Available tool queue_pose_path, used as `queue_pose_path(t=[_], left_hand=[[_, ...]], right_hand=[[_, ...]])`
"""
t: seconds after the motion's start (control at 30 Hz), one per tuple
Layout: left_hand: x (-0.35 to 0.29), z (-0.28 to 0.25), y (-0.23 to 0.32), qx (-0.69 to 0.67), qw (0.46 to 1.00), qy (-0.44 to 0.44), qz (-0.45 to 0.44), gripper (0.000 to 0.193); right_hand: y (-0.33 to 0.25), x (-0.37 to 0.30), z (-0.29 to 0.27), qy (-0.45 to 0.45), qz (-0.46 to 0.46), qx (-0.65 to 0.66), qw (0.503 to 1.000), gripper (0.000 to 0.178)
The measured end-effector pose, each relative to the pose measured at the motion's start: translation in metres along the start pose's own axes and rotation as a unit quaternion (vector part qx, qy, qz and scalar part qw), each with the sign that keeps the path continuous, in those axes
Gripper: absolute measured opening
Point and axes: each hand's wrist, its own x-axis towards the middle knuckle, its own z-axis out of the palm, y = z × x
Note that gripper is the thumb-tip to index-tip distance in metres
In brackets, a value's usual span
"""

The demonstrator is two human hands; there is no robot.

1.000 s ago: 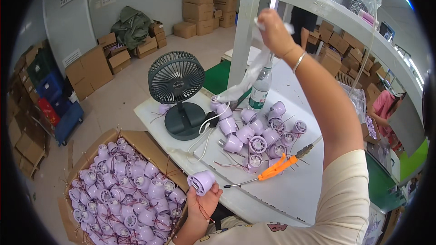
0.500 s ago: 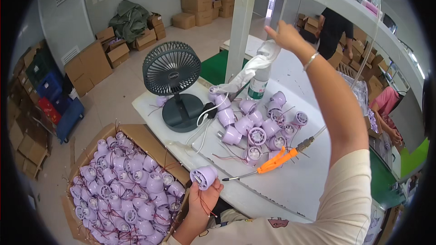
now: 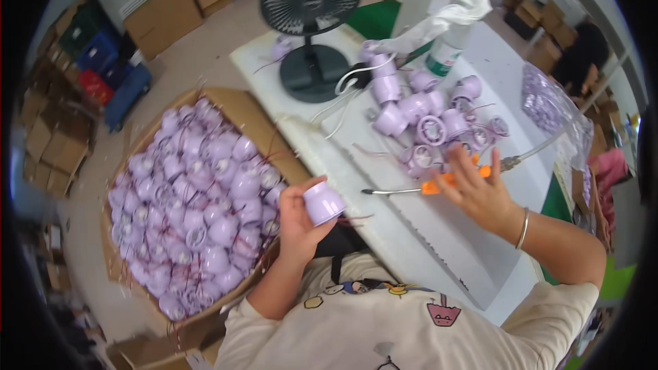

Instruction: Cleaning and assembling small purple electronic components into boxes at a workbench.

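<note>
My left hand (image 3: 299, 225) is closed around a lilac plastic cup-shaped housing (image 3: 323, 204), tilted, with thin dark red wires trailing from it. It is held between the box and the table edge. Over the orange air blow gun (image 3: 439, 183) on the table, my right hand (image 3: 478, 190) has its fingers spread and slightly blurred. Its fingers overlap the gun's handle; whether they touch it I cannot tell. The gun's thin nozzle points left, and a clear hose joins its other end. Just beyond lies a cluster of similar lilac housings (image 3: 413, 107) with wires.
On my left, a cardboard box (image 3: 274, 138) is heaped with lilac housings. A dark desk fan (image 3: 312, 72) with white cables stands on the white table (image 3: 384, 233). Behind the cluster is a bottle (image 3: 444, 55) with white cloth over it. A person in black (image 3: 579, 55) is at far right.
My right hand has come down from the white cloth by the bottle to the orange air blow gun. The housing in my left hand has turned, its opening no longer facing me. The view has tilted down.
</note>
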Motion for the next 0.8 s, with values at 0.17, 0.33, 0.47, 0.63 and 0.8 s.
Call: queue_pose_path(t=[0.17,0.33,0.47,0.63,0.8], left_hand=[[-0.014,-0.008,0.0,0.107,0.986,-0.031,0.123,0.06],[-0.038,-0.017,0.004,0.172,0.975,-0.014,0.142,0.057],[-0.042,-0.017,0.001,0.235,0.958,-0.001,0.166,0.05],[-0.045,-0.023,0.0,0.367,0.913,0.005,0.179,0.049],[-0.053,-0.015,0.006,0.254,0.962,0.032,0.098,0.048]], right_hand=[[0.004,-0.016,0.019,0.039,0.013,0.059,0.997,0.04],[0.022,-0.026,-0.075,-0.02,0.037,0.191,0.981,0.03],[0.017,-0.008,-0.133,0.013,-0.015,0.195,0.981,0.025],[0.019,0.013,-0.144,-0.064,-0.012,0.344,0.937,0.024],[0.029,0.009,-0.167,-0.093,0.006,0.419,0.903,0.022]])
